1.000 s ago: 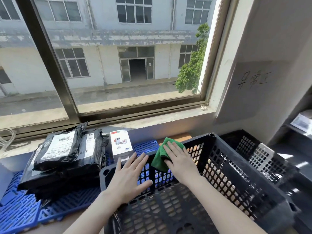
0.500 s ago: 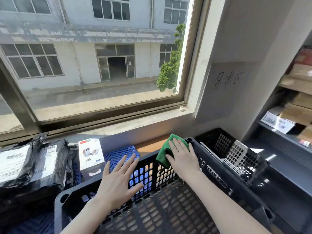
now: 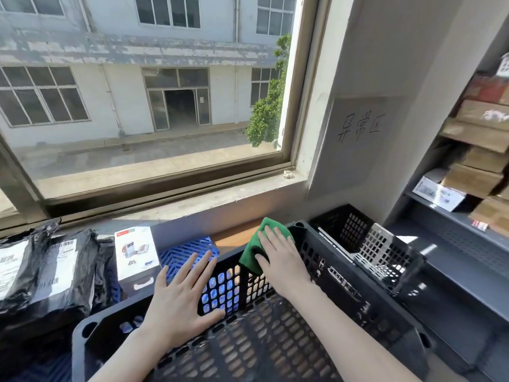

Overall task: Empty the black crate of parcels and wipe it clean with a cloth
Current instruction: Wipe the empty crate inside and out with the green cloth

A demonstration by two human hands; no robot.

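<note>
So the black crate (image 3: 338,282) sits right in front of us under the window with nothing in it. The green cloth (image 3: 249,256) is draped over its far rim near the corner. Our right hand (image 3: 281,260) lies flat on it, fingers straight, pressing rather than gripping. Our left hand (image 3: 181,296) is spread open against the same wall, bracing. The parcels (image 3: 52,268) are stacked off left beside a white box (image 3: 135,252). Our worry: with no real grip, the cloth could slip behind the rim or snag in the holes.

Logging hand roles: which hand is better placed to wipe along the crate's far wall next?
Right hand: it presses the green cloth against the black crate's far wall. The left hand lies flat on that wall, empty.
</note>
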